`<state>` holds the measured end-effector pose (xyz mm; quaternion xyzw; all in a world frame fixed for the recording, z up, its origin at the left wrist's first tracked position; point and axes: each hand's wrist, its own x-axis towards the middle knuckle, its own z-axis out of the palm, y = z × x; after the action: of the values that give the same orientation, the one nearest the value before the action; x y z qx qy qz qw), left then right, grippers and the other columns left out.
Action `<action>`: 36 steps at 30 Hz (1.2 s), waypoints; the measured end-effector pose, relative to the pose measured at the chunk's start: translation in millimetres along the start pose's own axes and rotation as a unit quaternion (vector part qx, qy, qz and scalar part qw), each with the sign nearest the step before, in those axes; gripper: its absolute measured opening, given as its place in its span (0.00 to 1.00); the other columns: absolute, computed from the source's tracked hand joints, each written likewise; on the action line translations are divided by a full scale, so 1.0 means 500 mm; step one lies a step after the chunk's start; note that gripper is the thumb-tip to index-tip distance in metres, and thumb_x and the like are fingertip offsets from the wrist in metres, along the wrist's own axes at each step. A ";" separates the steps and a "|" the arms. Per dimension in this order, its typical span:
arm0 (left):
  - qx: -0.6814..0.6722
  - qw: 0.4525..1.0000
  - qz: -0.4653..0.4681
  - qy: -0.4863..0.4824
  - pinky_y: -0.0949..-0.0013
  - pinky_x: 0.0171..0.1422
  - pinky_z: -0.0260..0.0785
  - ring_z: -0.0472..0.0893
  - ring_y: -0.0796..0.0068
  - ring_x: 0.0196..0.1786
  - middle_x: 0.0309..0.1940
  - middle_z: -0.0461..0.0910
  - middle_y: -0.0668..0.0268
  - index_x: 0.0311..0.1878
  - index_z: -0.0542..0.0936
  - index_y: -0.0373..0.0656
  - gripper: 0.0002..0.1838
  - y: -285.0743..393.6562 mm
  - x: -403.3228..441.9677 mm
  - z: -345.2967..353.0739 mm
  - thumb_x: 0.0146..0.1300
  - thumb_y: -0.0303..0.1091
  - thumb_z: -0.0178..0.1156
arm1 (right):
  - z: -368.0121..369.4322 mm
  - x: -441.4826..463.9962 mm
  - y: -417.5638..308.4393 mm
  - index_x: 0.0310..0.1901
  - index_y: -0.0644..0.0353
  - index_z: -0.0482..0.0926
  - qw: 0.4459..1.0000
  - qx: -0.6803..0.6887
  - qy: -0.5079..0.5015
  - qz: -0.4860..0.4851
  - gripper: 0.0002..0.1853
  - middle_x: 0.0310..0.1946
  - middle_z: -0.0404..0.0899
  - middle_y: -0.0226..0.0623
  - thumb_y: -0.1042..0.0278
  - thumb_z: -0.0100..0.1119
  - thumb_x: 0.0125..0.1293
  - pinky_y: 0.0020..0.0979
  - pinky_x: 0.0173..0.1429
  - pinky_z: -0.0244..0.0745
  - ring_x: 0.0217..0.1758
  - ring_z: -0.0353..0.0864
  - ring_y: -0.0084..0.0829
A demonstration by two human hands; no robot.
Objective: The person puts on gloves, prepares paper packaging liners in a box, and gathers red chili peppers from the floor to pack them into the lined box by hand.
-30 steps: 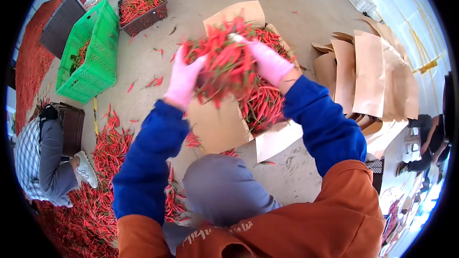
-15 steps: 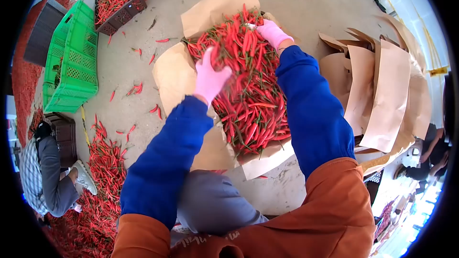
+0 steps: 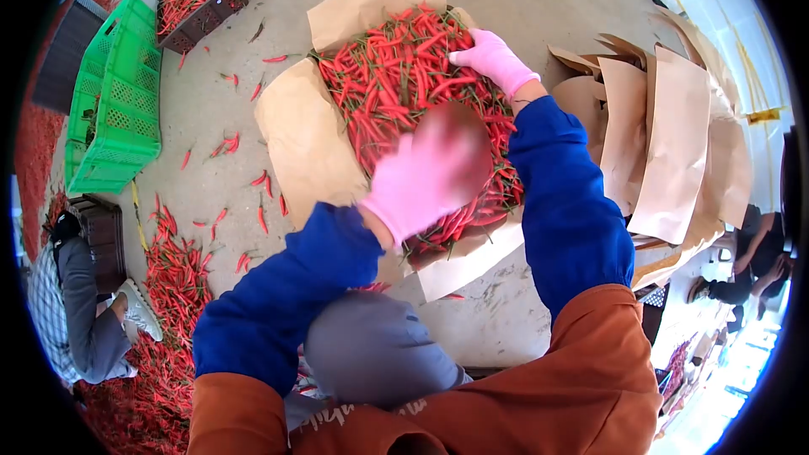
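Red chili peppers (image 3: 388, 76) with green stems fill a box lined with brown paper, whose flaps (image 3: 308, 131) are folded outward. My left hand (image 3: 421, 181), in a pink glove, is over the lower middle of the peppers; its fingers are smeared by motion, and a blurred dark red patch lies around them. At the upper right edge of the peppers rests my right hand (image 3: 493, 61), also gloved in pink, with its fingers apart and its fingertips touching the peppers.
A green crate (image 3: 126, 101) and a dark crate of peppers (image 3: 202, 13) stand at the upper left. Loose peppers (image 3: 173, 286) lie near a seated person (image 3: 84, 312). Brown paper-lined boxes (image 3: 674, 143) are stacked at the right, with another person (image 3: 750, 261) beyond.
The bunch held between both hands a second ago has come down onto the box. My left hand has since moved down and right across the peppers; my right hand has shifted slightly right.
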<state>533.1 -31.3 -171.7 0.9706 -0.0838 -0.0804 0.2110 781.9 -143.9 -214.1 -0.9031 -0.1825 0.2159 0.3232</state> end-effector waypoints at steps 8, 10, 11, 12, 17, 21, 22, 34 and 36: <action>0.044 0.983 -0.068 0.165 0.47 0.70 0.57 0.58 0.45 0.70 0.69 0.58 0.55 0.58 0.73 0.54 0.23 -0.200 0.163 0.026 0.56 0.38 0.57 | 0.002 -0.138 0.096 0.54 0.66 0.75 0.976 0.213 -0.024 0.028 0.24 0.44 0.82 0.41 0.69 0.67 0.55 0.34 0.57 0.72 0.47 0.80 0.33; 0.005 0.971 -0.052 0.232 0.52 0.71 0.58 0.60 0.43 0.68 0.68 0.58 0.49 0.55 0.73 0.50 0.21 -0.267 0.139 0.065 0.55 0.31 0.56 | 0.015 -0.160 0.121 0.56 0.66 0.72 0.981 0.194 -0.020 0.021 0.25 0.47 0.81 0.41 0.70 0.64 0.56 0.33 0.59 0.71 0.51 0.78 0.31; 0.013 0.966 -0.056 0.250 0.55 0.69 0.60 0.63 0.41 0.66 0.66 0.58 0.44 0.57 0.71 0.48 0.24 -0.283 0.131 0.075 0.53 0.24 0.56 | 0.026 -0.175 0.122 0.58 0.65 0.70 0.983 0.182 0.000 0.008 0.26 0.48 0.80 0.42 0.70 0.64 0.57 0.33 0.59 0.70 0.51 0.78 0.31; -0.013 0.963 -0.081 0.257 0.55 0.69 0.61 0.64 0.41 0.65 0.66 0.57 0.43 0.58 0.71 0.48 0.26 -0.305 0.134 0.087 0.53 0.23 0.56 | 0.033 -0.179 0.123 0.59 0.64 0.69 0.985 0.169 0.020 -0.007 0.27 0.49 0.80 0.43 0.69 0.63 0.57 0.33 0.60 0.70 0.52 0.78 0.32; -0.008 0.954 -0.112 0.278 0.56 0.66 0.64 0.67 0.38 0.62 0.65 0.56 0.36 0.65 0.65 0.50 0.33 -0.366 0.176 0.115 0.54 0.21 0.58 | 0.067 -0.118 0.180 0.62 0.63 0.65 0.997 0.022 0.075 0.005 0.30 0.53 0.75 0.51 0.68 0.61 0.57 0.36 0.63 0.68 0.58 0.74 0.41; 0.036 0.969 -0.120 0.214 0.52 0.70 0.60 0.60 0.38 0.68 0.69 0.54 0.43 0.66 0.66 0.55 0.30 -0.345 0.169 0.093 0.58 0.29 0.58 | 0.034 -0.131 0.139 0.61 0.63 0.67 0.995 0.093 0.023 0.015 0.28 0.56 0.72 0.51 0.66 0.59 0.59 0.38 0.64 0.67 0.59 0.72 0.46; 0.068 0.970 -0.111 0.203 0.51 0.70 0.59 0.60 0.37 0.68 0.69 0.53 0.44 0.66 0.66 0.56 0.31 -0.332 0.168 0.089 0.58 0.29 0.58 | 0.031 -0.153 0.132 0.62 0.63 0.66 0.999 0.038 0.031 -0.006 0.29 0.54 0.74 0.51 0.68 0.59 0.58 0.37 0.63 0.68 0.58 0.74 0.45; 0.151 0.981 -0.068 0.103 0.48 0.74 0.49 0.50 0.42 0.74 0.75 0.45 0.58 0.68 0.66 0.54 0.37 -0.181 0.106 0.119 0.51 0.20 0.52 | 0.189 -0.431 0.077 0.61 0.68 0.60 0.975 -0.207 0.063 0.045 0.28 0.54 0.62 0.65 0.79 0.52 0.57 0.48 0.49 0.77 0.46 0.76 0.60; 0.132 0.984 -0.054 0.111 0.44 0.75 0.44 0.47 0.43 0.75 0.75 0.46 0.60 0.68 0.66 0.55 0.33 -0.194 0.123 0.127 0.56 0.24 0.50 | 0.236 -0.462 0.083 0.64 0.68 0.58 0.968 -0.233 0.046 0.082 0.31 0.58 0.60 0.65 0.80 0.51 0.57 0.47 0.54 0.75 0.53 0.73 0.60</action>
<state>593.1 18.5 -277.1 0.9959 -0.0171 0.0282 0.0846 535.7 -222.9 -260.9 -0.9744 -0.1379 0.1510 0.0930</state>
